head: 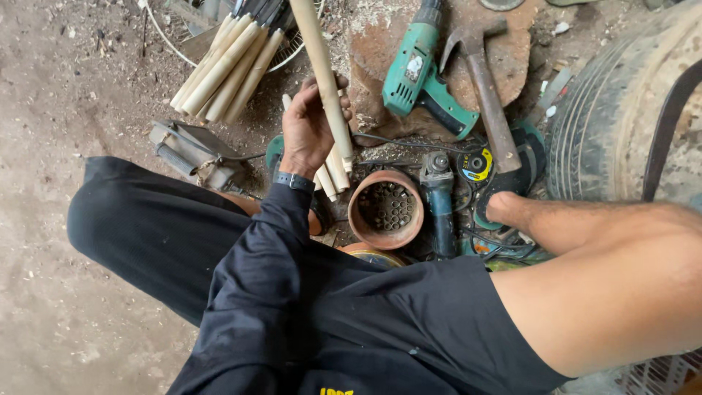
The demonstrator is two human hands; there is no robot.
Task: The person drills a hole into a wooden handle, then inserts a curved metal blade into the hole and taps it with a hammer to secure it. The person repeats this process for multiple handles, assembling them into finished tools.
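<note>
Left hand (pixel 311 124): its fingers wrap round a long pale wooden stick (pixel 322 77), held upright above the floor.
Right hand: I cannot see it; only the bare arm (pixel 585 227) reaches to the tools.
Near the stick: more pale sticks (pixel 227 66) lie on the dirt floor (pixel 66 95).
Close by: a clay pot (pixel 385 208), a green drill (pixel 420 73), a hammer (pixel 486 88).

bare dirt floor (pixel 66 88) left, tools crowd right

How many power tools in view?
2. A green electric drill lies on the stump above the clay pot; an angle grinder lies just right of the pot. Clutter may hide more.
</note>
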